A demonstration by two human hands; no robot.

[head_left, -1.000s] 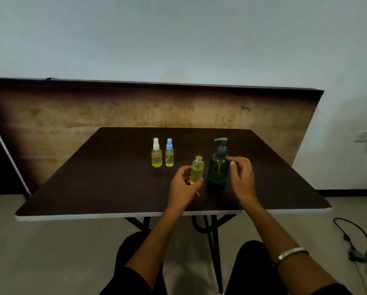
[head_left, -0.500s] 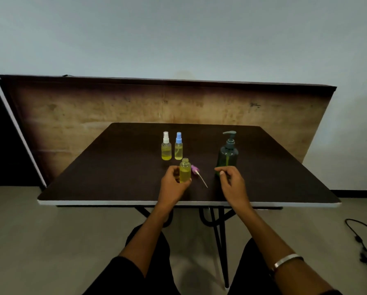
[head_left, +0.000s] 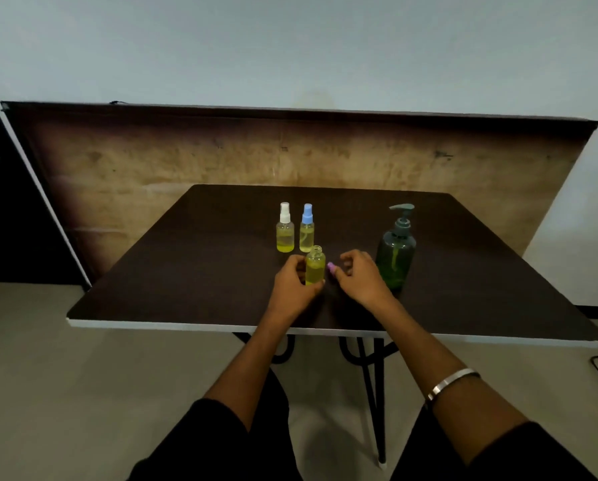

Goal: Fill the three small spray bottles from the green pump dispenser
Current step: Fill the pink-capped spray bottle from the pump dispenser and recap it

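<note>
Yellow liquid fills the uncapped small bottle (head_left: 315, 270), which stands upright near the front of the dark table (head_left: 186, 272) and is gripped round its lower body by the left hand (head_left: 296, 289), fingers curled about it. Just to its right, the right hand (head_left: 358, 281) reaches in with fingers bent toward a pink spray cap (head_left: 331, 267); whether the cap is already pinched or only touched cannot be told, as the fingertips are small and partly hidden.

The step in hand is judged to be the capping of this third bottle. It would be done well if the bottle were kept pressed flat on the table, the cap's dip tube were fed straight down through the open neck before any turning, and the cap were then seated squarely and twisted until snug. A tilted start is likely to cross the thread or spill liquid, since the level appears high.

Further back, the white-capped bottle (head_left: 285, 232) and the blue-capped bottle (head_left: 307, 232) stand just beside each other, both capped and holding yellow liquid. To the right and apart from the hands, the green pump dispenser (head_left: 396, 255) stands upright, untouched. A brown board (head_left: 152, 161) leans against the wall behind.
</note>
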